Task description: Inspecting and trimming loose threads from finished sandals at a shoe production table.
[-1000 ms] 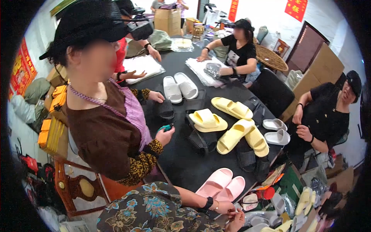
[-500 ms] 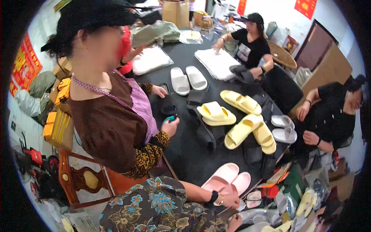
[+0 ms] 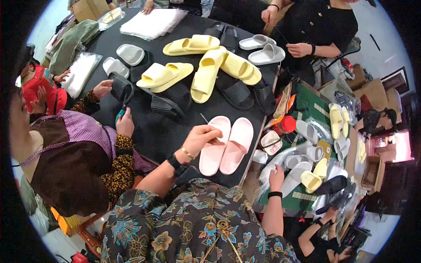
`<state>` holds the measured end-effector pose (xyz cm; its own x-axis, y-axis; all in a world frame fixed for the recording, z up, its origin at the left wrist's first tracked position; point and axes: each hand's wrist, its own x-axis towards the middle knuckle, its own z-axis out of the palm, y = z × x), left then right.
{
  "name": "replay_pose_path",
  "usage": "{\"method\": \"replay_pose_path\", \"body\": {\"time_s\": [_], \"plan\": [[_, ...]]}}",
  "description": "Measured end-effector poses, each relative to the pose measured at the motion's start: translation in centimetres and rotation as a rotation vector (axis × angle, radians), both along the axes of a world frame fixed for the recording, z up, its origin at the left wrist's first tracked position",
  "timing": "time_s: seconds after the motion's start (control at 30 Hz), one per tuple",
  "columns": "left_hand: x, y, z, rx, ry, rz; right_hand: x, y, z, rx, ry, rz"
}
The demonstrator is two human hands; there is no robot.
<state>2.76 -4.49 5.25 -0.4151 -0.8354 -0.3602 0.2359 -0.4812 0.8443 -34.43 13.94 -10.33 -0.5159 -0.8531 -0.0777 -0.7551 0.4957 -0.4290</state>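
Note:
A pair of pale pink slippers (image 3: 237,149) lies side by side on the black table in front of me. Over the left slipper is my left hand (image 3: 202,139), fingers closed on a thin pointed metal tool (image 3: 204,118) whose tip sticks out past the knuckles. My right hand (image 3: 276,177) is out to the right, its fingers curled, beside clear plastic wrapping (image 3: 266,174) and a whitish slipper (image 3: 294,177) on a green-topped table (image 3: 302,202). Whether it grips any of the wrapping cannot be made out.
Yellow slippers (image 3: 209,72), black slippers (image 3: 234,93) and light grey slippers (image 3: 266,55) cover the table's middle. At my left a co-worker handles a black slipper (image 3: 122,87). Across sits another person (image 3: 322,26). A red-lidded jar (image 3: 287,124) stands right.
The view has swung to the right. My hands, close together near the pink slippers before, are now apart: the left over the slippers, the right by the green-topped table.

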Motion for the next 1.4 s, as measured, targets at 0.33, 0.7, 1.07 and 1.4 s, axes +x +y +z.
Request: {"method": "replay_pose_path", "body": {"time_s": [0.33,0.7,1.07,1.4], "plan": [[1.2,2.6,-5.1,0.122,-0.065,-0.001,9.2,-6.0,8.3,-0.265,-0.292,0.016],[0.7,2.4,-1.5,0.151,0.013,0.057,18.8,-7.0,11.8,0.343,-1.192,0.593],[2.4,3.6,-4.2,0.149,-0.263,-0.119,17.3,-3.7,14.9,-0.175,-0.296,0.551],[3.1,5.7,-8.4,0.187,-0.332,-0.399,17.5,0.0,14.3,-0.134,-0.123,0.53]]}}
